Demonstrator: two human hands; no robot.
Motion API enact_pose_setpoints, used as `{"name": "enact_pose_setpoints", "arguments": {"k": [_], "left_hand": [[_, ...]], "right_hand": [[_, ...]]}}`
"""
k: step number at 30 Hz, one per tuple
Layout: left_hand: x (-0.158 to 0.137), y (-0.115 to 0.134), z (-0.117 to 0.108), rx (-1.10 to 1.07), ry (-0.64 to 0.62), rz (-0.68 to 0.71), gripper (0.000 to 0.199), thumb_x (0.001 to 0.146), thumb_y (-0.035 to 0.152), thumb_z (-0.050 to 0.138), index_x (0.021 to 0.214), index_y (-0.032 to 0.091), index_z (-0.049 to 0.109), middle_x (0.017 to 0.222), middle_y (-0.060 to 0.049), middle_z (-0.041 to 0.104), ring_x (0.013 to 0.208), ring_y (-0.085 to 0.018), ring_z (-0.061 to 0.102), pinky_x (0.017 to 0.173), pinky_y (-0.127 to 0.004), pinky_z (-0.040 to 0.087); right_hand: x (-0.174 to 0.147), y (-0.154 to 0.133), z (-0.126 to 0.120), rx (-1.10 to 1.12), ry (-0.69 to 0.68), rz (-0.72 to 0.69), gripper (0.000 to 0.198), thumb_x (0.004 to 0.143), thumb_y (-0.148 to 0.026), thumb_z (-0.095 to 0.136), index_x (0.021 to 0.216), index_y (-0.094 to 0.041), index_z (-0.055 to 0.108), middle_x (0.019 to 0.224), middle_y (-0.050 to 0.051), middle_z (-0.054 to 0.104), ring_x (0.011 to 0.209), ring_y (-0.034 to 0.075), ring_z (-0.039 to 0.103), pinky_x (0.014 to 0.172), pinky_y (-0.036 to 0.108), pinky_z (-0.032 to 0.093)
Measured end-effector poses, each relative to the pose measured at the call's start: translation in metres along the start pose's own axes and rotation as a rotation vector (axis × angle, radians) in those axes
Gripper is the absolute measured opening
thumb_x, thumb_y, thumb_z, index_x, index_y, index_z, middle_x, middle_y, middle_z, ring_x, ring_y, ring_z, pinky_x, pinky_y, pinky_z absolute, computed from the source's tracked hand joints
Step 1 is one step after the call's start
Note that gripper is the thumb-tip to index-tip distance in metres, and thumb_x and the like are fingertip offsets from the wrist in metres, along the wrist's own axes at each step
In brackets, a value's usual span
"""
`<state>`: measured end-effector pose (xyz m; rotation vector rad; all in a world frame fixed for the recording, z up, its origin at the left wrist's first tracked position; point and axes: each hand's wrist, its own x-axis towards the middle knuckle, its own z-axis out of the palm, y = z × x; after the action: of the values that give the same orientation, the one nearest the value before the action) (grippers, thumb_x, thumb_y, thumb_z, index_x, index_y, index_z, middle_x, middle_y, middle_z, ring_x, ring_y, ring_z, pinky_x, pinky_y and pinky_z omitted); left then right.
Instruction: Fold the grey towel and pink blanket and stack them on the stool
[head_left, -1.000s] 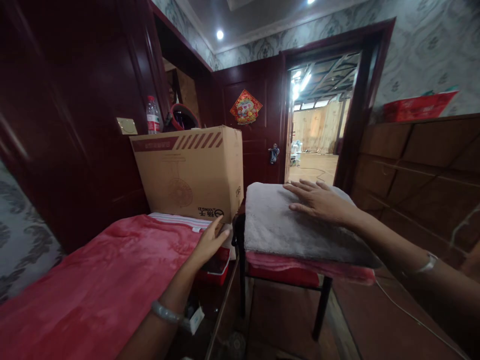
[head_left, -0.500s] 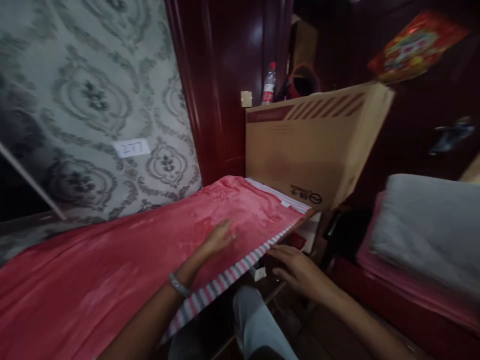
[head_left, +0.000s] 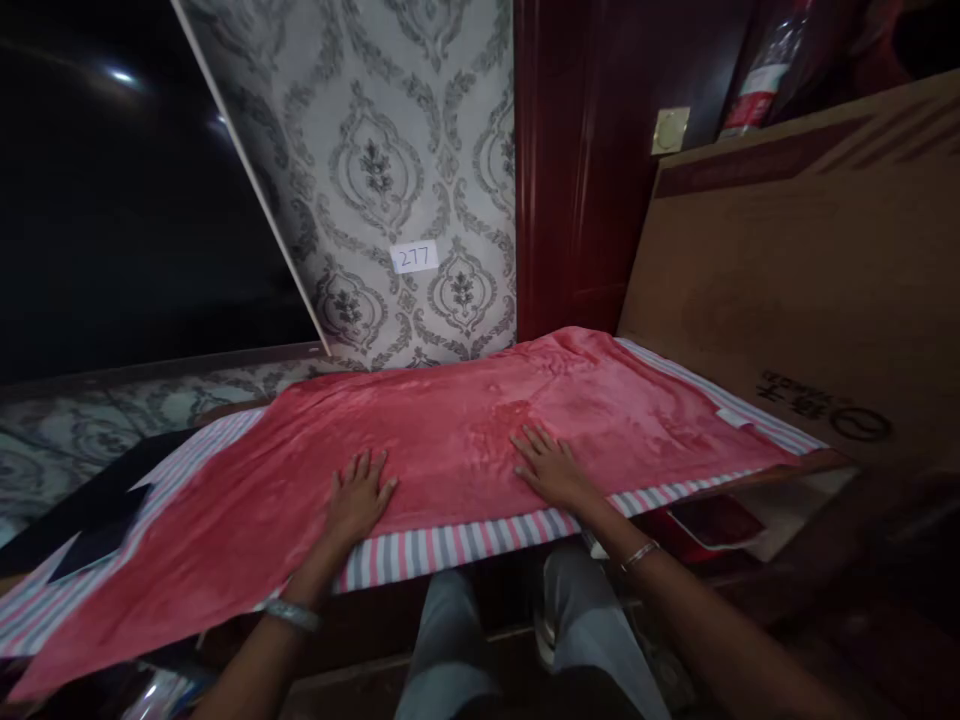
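Now, a glossy black panel stands far left, and a large brown cardboard box blocks the right end. Between them, a red plush blanket with a striped edge lies spread over the brown wooden desk, directly beneath both grips: left hand and right hand rest palm-down on its near half, fingers apart.
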<state>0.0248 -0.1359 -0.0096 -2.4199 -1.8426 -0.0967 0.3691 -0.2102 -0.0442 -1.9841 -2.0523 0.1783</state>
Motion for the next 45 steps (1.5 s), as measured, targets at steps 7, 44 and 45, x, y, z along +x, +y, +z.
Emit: {"name": "enact_pose_setpoints", "arguments": {"k": [7,44,45], "left_hand": [[-0.004,-0.003,0.013,0.037,0.069,-0.010,0.059,0.099,0.043,0.036,0.153,0.020,0.036,0.160,-0.013,0.032,0.148,-0.032,0.027,0.117,-0.056,0.025],[-0.004,0.018,-0.020,-0.457,0.217,0.551,0.033,0.096,0.039,0.043,0.103,0.020,0.070,0.106,-0.008,0.075,0.096,-0.021,0.071,0.086,-0.033,0.057],[0.013,0.028,-0.019,-0.448,0.222,0.518,0.036,0.095,0.040,0.044,0.113,0.019,0.068,0.118,-0.010,0.072,0.107,-0.023,0.069,0.094,-0.037,0.055]], "right_hand": [[-0.005,-0.002,0.000,-0.039,-0.038,0.033,0.060,0.100,-0.043,0.036,0.157,-0.025,0.028,0.165,0.007,0.015,0.152,0.027,0.011,0.118,0.057,0.015],[-0.055,0.099,-0.043,0.463,0.384,-0.088,0.024,0.088,-0.033,0.049,0.091,-0.020,0.068,0.092,0.008,0.072,0.085,0.021,0.066,0.077,0.034,0.053],[-0.047,0.111,-0.048,0.454,0.447,0.023,0.025,0.087,-0.032,0.049,0.093,-0.019,0.069,0.095,0.009,0.073,0.087,0.022,0.067,0.078,0.035,0.054]]}}
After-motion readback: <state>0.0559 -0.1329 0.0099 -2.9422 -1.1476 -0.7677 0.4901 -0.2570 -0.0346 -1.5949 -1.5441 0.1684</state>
